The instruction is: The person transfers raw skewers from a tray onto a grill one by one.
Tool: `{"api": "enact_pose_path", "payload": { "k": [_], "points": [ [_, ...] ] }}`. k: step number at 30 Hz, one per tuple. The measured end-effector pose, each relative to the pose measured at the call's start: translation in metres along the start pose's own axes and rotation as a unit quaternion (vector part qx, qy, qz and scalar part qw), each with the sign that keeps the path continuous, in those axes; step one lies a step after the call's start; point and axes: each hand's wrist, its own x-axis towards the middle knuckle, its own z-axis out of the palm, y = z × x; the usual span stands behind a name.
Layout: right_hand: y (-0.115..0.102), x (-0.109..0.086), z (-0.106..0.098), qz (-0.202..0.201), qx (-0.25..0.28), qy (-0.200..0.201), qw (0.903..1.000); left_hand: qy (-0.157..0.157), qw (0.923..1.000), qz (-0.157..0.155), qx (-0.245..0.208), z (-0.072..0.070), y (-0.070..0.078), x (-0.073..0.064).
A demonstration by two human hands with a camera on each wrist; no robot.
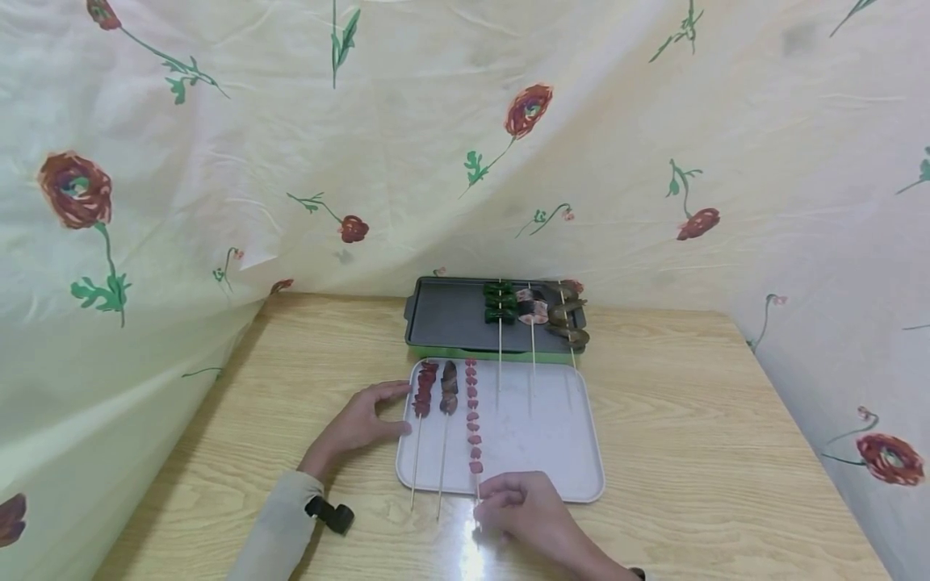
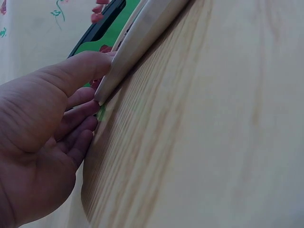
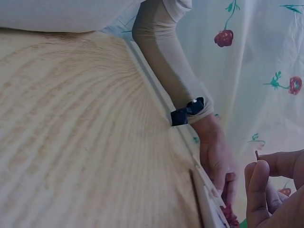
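My right hand [image 1: 526, 516] pinches the lower stick of a skewer of small pink meat pieces [image 1: 473, 415] between thumb and forefinger, above the front edge of the white tray [image 1: 538, 452]. The stick's end [image 3: 257, 155] pokes out past the fingertips in the right wrist view. At the tray's left rim, my left hand [image 1: 363, 420] rests with thumb and fingers spread apart, touching the edge. Two other skewers lie on the tray's left part: one of dark red meat [image 1: 423, 391], one of brownish pieces [image 1: 449, 391].
Behind the tray stands a dark griddle [image 1: 450, 315] with a green base. Across its right part lie a green vegetable skewer [image 1: 500, 303], a black-and-pink one [image 1: 532, 308] and a brown one [image 1: 567, 316], sticks reaching over the tray. A flowered cloth [image 1: 407, 161] hangs around the wooden table [image 1: 690, 420].
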Motion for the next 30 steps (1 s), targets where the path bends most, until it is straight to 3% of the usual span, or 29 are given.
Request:
{"api": "enact_pose_path", "payload": {
  "k": [19, 30],
  "points": [
    [-0.054, 0.024, -0.021, -0.032, -0.040, 0.033, 0.9982, 0.003, 1.0000, 0.001, -0.002, 0.000, -0.003, 0.000],
    [-0.081, 0.056, -0.039, -0.040, -0.064, 0.059, 0.9954, 0.000, 1.0000, 0.005, -0.007, 0.000, -0.003, 0.001]
  ]
}}
